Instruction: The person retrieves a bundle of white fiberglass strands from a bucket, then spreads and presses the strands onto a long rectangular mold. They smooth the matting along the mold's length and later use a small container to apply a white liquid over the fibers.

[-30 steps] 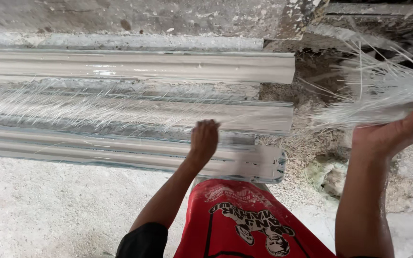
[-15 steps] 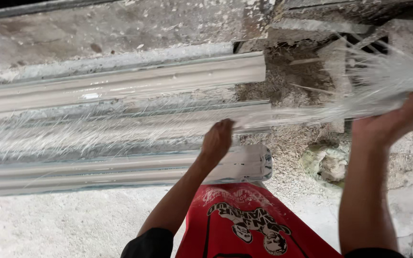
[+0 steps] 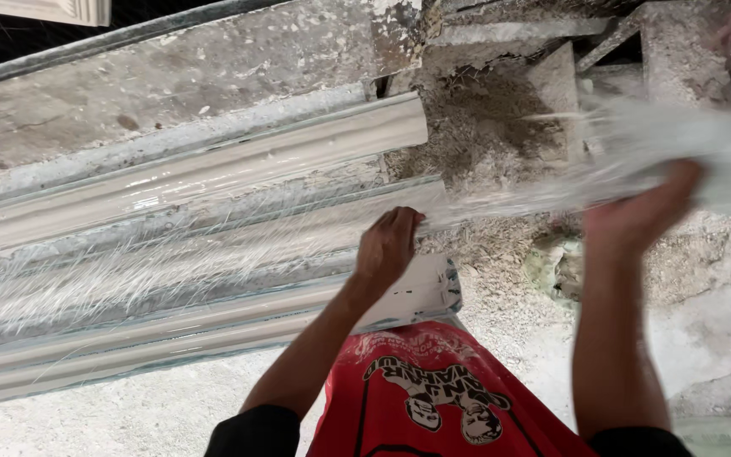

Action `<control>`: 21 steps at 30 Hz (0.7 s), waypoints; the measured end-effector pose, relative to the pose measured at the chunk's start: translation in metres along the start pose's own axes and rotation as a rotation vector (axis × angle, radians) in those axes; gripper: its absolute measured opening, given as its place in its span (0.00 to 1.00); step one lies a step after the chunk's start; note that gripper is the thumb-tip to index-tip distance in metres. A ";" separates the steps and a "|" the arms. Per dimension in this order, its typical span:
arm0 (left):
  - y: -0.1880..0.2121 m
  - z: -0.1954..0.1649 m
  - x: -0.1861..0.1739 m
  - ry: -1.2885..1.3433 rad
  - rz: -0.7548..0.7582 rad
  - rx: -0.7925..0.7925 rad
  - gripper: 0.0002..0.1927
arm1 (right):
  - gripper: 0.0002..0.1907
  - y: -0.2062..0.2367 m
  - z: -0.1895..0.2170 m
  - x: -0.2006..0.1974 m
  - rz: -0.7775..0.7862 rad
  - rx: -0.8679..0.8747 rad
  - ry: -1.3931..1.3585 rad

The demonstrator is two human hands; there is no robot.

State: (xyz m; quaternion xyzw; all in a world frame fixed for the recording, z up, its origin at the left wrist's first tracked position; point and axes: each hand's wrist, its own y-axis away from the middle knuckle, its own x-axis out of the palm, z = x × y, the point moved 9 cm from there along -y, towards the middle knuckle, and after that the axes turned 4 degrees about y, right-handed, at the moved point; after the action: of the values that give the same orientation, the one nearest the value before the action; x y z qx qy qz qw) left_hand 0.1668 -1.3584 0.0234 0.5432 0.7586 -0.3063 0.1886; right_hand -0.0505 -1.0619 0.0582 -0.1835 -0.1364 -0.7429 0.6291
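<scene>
Left hand [image 3: 391, 247] is pressing white glass fibre strands [image 3: 171, 275] into the long grey cornice mould [image 3: 171, 182]; right hand [image 3: 636, 216] is gripping the bundle's loose end. Fibres already covering the mould's middle channel, right-hand bundle remaining unlaid

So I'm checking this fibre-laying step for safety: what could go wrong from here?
Bare skin: both the left hand and the right hand touch the loose white fibres, which may irritate skin.
Uneven lay: the fibres lie thin near the end of the long grey mould, where the left hand presses, so they may bunch or leave gaps.
</scene>
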 end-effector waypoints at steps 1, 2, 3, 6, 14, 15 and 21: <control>-0.002 0.017 0.002 -0.096 0.047 -0.035 0.08 | 0.24 -0.018 0.016 -0.007 0.060 -0.043 -0.056; -0.003 0.034 0.006 -0.206 0.118 -0.095 0.10 | 0.27 -0.028 0.027 -0.014 0.119 -0.083 -0.114; -0.003 0.049 0.008 -0.316 0.192 -0.161 0.11 | 0.27 -0.038 0.031 -0.027 0.096 -0.085 -0.088; -0.007 0.052 -0.005 -0.736 0.164 -0.274 0.22 | 0.26 -0.044 0.035 -0.051 0.037 -0.093 -0.014; 0.000 -0.082 0.011 0.213 0.134 -0.083 0.19 | 0.09 0.083 -0.055 0.029 -0.022 0.246 0.045; 0.003 -0.078 0.015 0.274 0.161 -0.149 0.16 | 0.09 0.089 -0.060 0.039 -0.014 0.295 0.022; 0.036 0.013 -0.062 -0.122 -0.009 -0.192 0.07 | 0.17 0.009 0.014 0.034 0.128 0.147 -0.157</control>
State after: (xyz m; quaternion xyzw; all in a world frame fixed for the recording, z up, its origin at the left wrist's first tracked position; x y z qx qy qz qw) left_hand 0.2208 -1.4027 0.0429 0.4993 0.7742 -0.2655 0.2844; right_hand -0.0446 -1.0875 0.0852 -0.2028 -0.2272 -0.6726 0.6745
